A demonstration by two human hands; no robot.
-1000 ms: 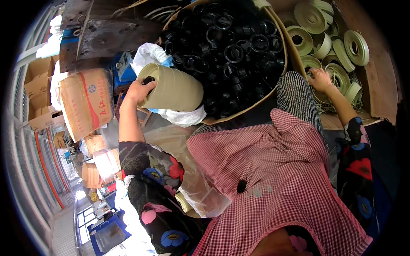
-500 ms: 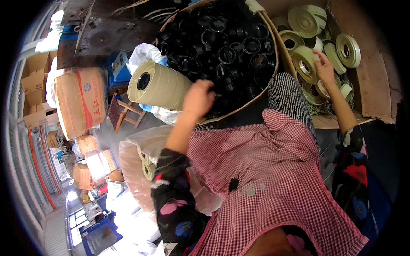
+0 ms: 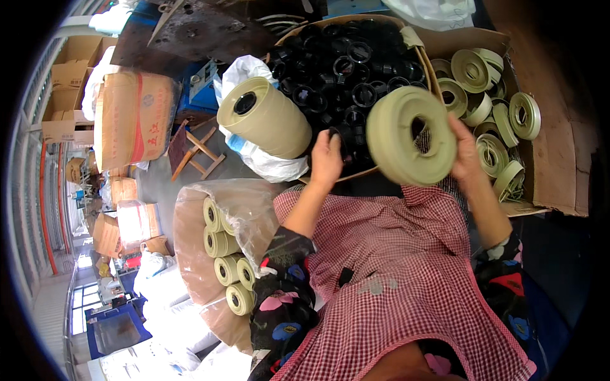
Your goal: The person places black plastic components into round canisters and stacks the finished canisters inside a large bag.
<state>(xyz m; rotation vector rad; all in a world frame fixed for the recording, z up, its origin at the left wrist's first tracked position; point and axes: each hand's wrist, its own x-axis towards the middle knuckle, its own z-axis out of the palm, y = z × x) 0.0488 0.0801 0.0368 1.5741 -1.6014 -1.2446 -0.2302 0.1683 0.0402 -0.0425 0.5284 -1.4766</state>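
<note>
My right hand [image 3: 467, 152] grips an olive-green plastic ring [image 3: 395, 141] by its right edge, raised in front of the apron with its round centre hole showing. My left hand [image 3: 327, 155] is closed, thumb up, on a black round plastic fitting [image 3: 343, 141] at the near edge of the box of black parts. Part of that fitting is hidden by my fingers. Just left of this hand, a stack of olive rings [image 3: 270, 130] leans on a white plastic bag, a black fitting [image 3: 244, 103] in its end hole.
Many black fittings [image 3: 363, 95] fill a round-edged carton ahead. A cardboard box [image 3: 562, 152] at right holds several loose olive rings [image 3: 524, 115]. At left, a plastic-lined container [image 3: 190, 216] holds olive rolls [image 3: 227, 270]. A wooden stool [image 3: 197, 152] and taped carton [image 3: 130, 120] stand farther left.
My right hand has lifted an olive ring out of the right box and brought it leftward. My left hand has closed on a black fitting. The whole view has shifted.
</note>
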